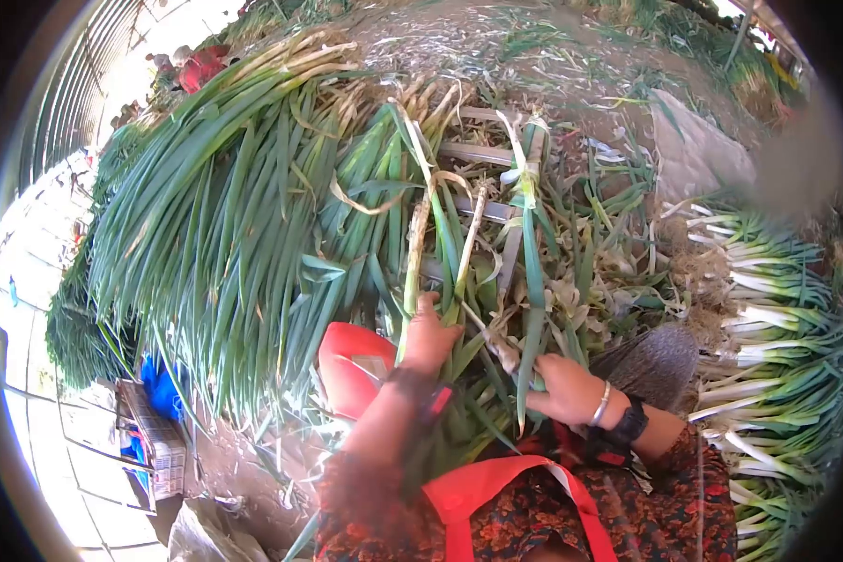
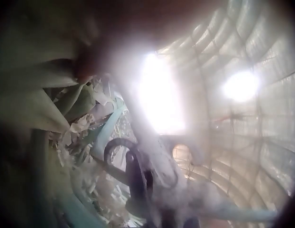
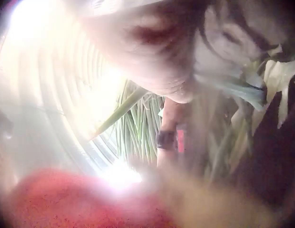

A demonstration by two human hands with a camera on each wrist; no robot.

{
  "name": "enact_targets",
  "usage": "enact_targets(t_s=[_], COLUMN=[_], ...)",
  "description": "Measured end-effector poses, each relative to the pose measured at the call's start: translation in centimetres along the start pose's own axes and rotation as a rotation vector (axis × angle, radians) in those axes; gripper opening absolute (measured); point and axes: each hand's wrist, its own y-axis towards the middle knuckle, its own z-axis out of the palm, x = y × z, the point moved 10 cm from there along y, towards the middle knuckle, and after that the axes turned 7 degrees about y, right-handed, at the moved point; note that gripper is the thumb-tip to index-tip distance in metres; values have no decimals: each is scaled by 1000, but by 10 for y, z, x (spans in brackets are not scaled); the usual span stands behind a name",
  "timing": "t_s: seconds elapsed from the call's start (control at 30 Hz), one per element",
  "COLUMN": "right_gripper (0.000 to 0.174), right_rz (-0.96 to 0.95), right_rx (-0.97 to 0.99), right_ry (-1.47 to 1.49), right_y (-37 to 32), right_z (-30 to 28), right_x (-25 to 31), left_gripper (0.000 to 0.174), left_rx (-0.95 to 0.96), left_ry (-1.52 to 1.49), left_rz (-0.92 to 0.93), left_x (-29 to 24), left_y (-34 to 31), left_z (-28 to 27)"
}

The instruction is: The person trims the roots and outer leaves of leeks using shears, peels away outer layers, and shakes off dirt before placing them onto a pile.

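the left hand grips slender, smooth stalks with papery, dry skins.

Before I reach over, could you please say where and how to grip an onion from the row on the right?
I'd pinch its white stem from the side of the right hand: the stem is bare and its root end faces that hand, while the green leaves overlap beyond.

A blue bundle near a crate, a pale sheet on the ground

Green onions and scraps lie on the ground.
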Motion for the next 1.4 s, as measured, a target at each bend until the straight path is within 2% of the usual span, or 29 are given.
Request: enact_targets(t_s=[0.07,0.1,0.2,0.23,0.33,0.43,0.53,0.57,0.73,0.8,0.87,0.9,0.93,1.0,1.07,1.1,1.2,1.23,1.33,1.4], right_gripper=[40,38,35,35,38,39,38,37,37,37,39,38,40,43,45,44,43,41,39,40], right_rz=[-58,-21,-150,-89,-92,-73,-163,-2,152,198,283,279,156,146,-5,-74,76,111,-10,-2], right_rx=[-45,-22,14,52,43,-14,-119,-85,-187,-194,-297,-334,-341,-198,-158,-163,-216,-337,-209,-272], right_ry=[-12,-18,-44,-57,-55,-139,-72,-136,-378,-351,-294,-241,-336,-385,-327,-427,-271,-363,-391,-404], right_y=[13,10,-7,-9,0,22,45,56,110,143,168,165,162,131,95,87,122,127,112,104], right_z=[-3,-2,7,9,5,-2,-12,-13,-41,-54,-73,-76,-73,-52,-34,-28,-44,-59,-42,-52], right_x=[-3,-5,12,10,11,1,3,-12,-18,-24,-41,-46,-44,-38,-25,-20,-51,-45,-27,-36], left_gripper=[70,70,70,71,71,69,67,66,61,59,56,56,56,56,54,54,53,53,53,53], left_rx=[-4,-25,-54,-49,-21,-18,-34,-37,-27,-36,-49,-11,26,80,80,84,97,90,76,108], left_ry=[11,16,30,34,36,41,46,47,41,44,37,13,-14,-43,-37,-48,-53,-45,-38,-58], left_rz=[-12,-4,-2,-8,-30,-30,-21,-14,-28,-25,-24,-42,-60,-75,-55,-51,-41,-38,6,45], left_x=[-4,-2,6,6,3,2,2,1,9,8,5,6,6,9,11,10,9,8,4,-4], left_y=[-2,0,1,2,1,1,0,1,5,5,3,3,3,1,5,6,4,4,0,-7], left_z=[-4,-7,-8,-8,-8,-7,-9,-9,-1,-2,-7,-9,-12,-5,-3,-2,0,-1,-8,-7])
